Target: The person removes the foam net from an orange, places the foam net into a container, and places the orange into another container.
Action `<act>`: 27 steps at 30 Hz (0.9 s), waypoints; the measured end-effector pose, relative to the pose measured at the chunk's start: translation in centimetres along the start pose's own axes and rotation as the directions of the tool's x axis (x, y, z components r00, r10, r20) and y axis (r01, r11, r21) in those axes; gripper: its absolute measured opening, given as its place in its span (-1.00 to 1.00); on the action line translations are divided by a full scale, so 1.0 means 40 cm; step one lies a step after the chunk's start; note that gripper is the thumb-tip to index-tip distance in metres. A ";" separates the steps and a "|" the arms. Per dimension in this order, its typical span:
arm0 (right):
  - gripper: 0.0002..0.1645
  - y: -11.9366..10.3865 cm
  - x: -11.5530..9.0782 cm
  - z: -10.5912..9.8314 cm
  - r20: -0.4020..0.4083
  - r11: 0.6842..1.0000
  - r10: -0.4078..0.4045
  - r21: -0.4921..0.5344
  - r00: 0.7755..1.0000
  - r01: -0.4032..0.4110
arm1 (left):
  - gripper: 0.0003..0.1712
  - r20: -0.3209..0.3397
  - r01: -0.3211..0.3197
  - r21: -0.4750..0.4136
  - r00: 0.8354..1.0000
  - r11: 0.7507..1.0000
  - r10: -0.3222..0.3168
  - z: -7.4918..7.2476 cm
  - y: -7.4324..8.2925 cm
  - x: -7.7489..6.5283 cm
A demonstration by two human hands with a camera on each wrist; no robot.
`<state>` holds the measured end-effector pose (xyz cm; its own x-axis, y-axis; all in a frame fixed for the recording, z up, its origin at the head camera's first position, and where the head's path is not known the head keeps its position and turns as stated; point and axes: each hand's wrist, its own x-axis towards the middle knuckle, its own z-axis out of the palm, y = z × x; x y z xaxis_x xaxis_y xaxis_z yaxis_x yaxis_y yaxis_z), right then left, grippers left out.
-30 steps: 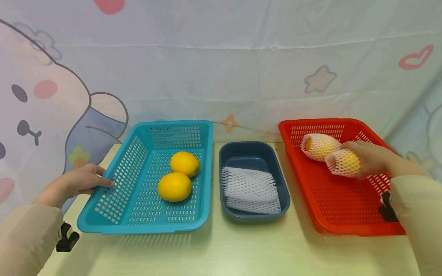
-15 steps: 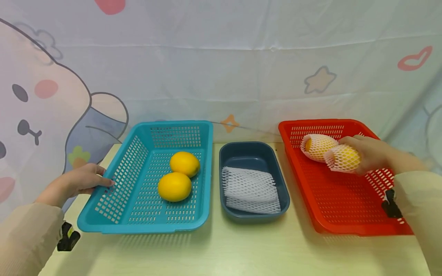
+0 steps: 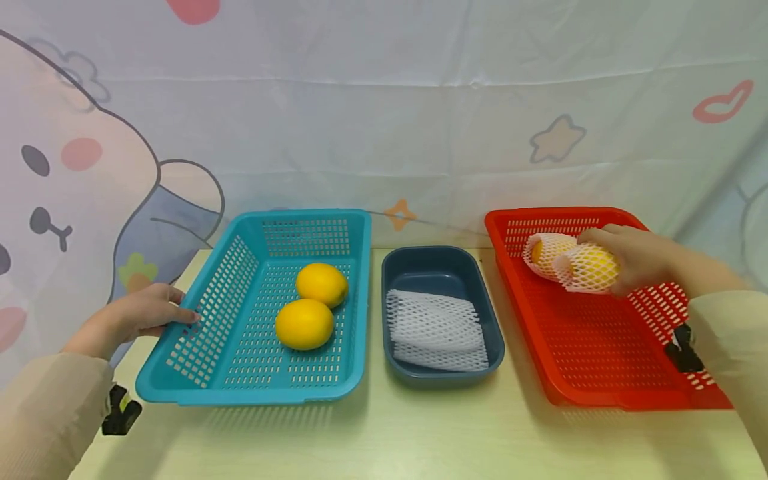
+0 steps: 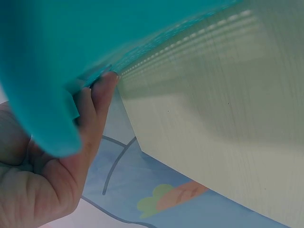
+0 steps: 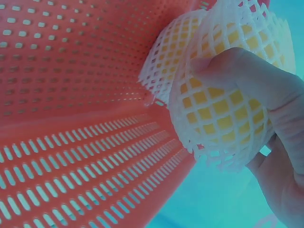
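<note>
My right hand (image 3: 645, 259) holds a yellow oval fruit (image 3: 591, 268) in a white foam net sleeve, at the back of the red basket (image 3: 588, 353). In the right wrist view the thumb presses on the netting of this fruit (image 5: 221, 107). Another netted fruit (image 3: 545, 253) lies just beside it, partly covered by the held one. My left hand (image 3: 141, 312) grips the left rim of the blue basket (image 3: 361, 313), thumb inside and fingers below, as the left wrist view shows. Two bare yellow fruits (image 3: 303, 325) lie together in that basket.
Between the baskets stands a dark blue tray (image 3: 444, 379) with flattened white foam net sleeves (image 3: 435, 323). All of it is on a pale wooden table (image 3: 420, 433). A printed cloth (image 3: 384, 120) hangs right behind.
The right hand has shifted a little left and back with the netted fruit, which now overlaps the other netted one more. The left hand and blue basket have stayed put.
</note>
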<state>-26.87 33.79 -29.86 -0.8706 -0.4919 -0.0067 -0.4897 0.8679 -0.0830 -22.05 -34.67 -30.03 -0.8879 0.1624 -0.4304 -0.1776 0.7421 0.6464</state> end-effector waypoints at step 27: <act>-0.03 -0.107 0.030 -0.070 -0.035 0.989 -0.127 -0.078 0.991 0.124 | -0.59 -0.006 -0.012 0.011 1.000 1.000 0.012 0.002 0.000 0.000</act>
<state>-25.95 29.68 -26.72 -0.8024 -0.5955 0.0387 -0.5962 0.8029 -0.0054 -22.02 -34.64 -30.08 -0.8925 0.1672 -0.4189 -0.1623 0.7474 0.6442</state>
